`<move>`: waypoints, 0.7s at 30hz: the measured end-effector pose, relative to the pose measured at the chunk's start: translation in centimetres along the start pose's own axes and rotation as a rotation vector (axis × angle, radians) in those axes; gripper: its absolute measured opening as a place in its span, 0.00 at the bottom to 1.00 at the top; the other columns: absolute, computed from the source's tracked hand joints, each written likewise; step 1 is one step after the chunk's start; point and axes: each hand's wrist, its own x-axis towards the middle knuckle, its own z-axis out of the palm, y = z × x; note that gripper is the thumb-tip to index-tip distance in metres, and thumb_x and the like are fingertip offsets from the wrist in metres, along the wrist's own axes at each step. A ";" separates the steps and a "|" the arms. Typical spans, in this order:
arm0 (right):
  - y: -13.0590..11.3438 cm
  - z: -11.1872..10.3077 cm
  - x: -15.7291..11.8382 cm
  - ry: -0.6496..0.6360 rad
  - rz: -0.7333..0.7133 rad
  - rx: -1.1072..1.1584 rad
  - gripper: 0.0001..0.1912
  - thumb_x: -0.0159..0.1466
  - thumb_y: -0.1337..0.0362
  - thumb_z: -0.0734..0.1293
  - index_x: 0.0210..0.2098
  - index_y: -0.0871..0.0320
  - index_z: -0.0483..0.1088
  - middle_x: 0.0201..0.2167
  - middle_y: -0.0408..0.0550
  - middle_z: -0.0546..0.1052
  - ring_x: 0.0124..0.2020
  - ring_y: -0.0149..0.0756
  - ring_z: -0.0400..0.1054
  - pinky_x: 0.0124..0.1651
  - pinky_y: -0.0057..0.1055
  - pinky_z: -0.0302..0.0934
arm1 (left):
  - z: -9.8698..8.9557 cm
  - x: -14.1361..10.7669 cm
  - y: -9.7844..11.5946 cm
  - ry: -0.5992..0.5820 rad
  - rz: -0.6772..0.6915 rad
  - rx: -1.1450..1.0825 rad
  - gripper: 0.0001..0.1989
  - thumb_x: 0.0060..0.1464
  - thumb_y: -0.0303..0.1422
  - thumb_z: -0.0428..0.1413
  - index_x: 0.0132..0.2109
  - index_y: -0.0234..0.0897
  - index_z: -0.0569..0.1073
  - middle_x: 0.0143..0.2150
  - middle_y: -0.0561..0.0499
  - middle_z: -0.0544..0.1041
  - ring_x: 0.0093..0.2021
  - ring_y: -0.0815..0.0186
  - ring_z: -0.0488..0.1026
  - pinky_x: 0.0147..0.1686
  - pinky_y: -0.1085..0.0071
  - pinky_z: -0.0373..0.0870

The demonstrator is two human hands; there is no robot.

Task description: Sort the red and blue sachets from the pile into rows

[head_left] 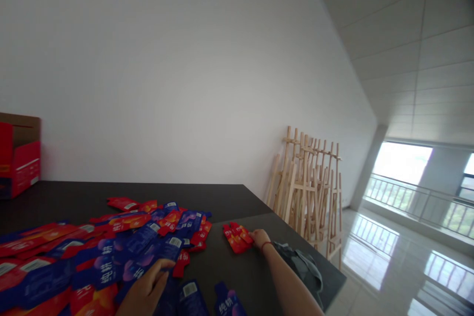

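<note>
Pressing your right hand (261, 239), fingers together, against a small stack of red sachets (237, 238) at 1 o'clock; your left hand (146, 291), grip unclear, rests on blue sachets (163, 249), a mixed heap (92, 256) remaining at 10 o'clock.

**Room interior: white wall (148, 69), panelled ceiling (403, 44), dark table (92, 202).**
Folded wooden easels (307, 192) leaning against wall; glossy tile floor (374, 256) reflecting daylight; bright window (402, 163) behind metal railing (403, 197), beside square pillar (366, 168).
</note>
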 end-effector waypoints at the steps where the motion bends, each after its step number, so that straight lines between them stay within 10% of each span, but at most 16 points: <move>1: 0.2 0.1 0.3 -0.009 0.025 -0.037 0.17 0.68 0.58 0.66 0.54 0.57 0.68 0.52 0.51 0.71 0.48 0.41 0.69 0.48 0.42 0.68 | 0.0 0.0 0.0 -0.020 -0.007 0.008 0.17 0.57 0.45 0.44 0.44 0.45 0.72 0.35 0.53 0.81 0.37 0.58 0.80 0.39 0.66 0.74; 10: 0.1 1.4 0.1 -0.096 -0.293 -0.095 0.24 0.65 0.73 0.58 0.56 0.50 0.72 0.64 0.48 0.65 0.65 0.42 0.56 0.66 0.42 0.49 | 0.0 -0.3 0.6 -0.023 0.015 0.007 0.15 0.55 0.45 0.46 0.40 0.46 0.73 0.36 0.53 0.82 0.41 0.58 0.80 0.40 0.68 0.73; 21: 0.9 1.8 0.4 -0.070 -0.377 0.039 0.28 0.62 0.74 0.49 0.55 0.60 0.71 0.51 0.52 0.76 0.52 0.38 0.70 0.55 0.34 0.62 | 0.3 -0.6 0.8 -0.054 0.034 -0.019 0.15 0.56 0.44 0.46 0.38 0.47 0.75 0.31 0.56 0.81 0.35 0.59 0.79 0.37 0.69 0.72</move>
